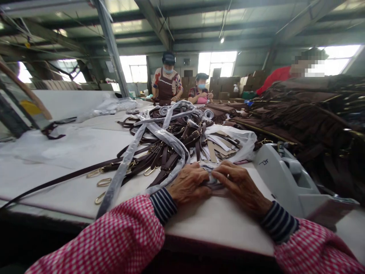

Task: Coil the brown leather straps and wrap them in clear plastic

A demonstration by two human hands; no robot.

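Note:
My left hand (pixel 190 183) and my right hand (pixel 240 184) meet near the table's front edge, fingers bent around a small plastic-wrapped bundle (pixel 212 179), which they partly cover. A long strap in clear plastic (pixel 125 167) runs from the pile down past my left wrist. Just beyond my hands lies a heap of dark brown straps (pixel 171 154) with gold-coloured clasps (pixel 104 182). To its right, a clear plastic bag (pixel 245 140) holds white and beige strips (pixel 219 146).
A grey-white tape dispenser (pixel 288 179) stands right of my right hand. Dark brown bags or fabric (pixel 322 114) are piled high behind it. Across the white table (pixel 65 182) are two masked people (pixel 167 82) (pixel 201 91); another person in red (pixel 275 79) leans in at right.

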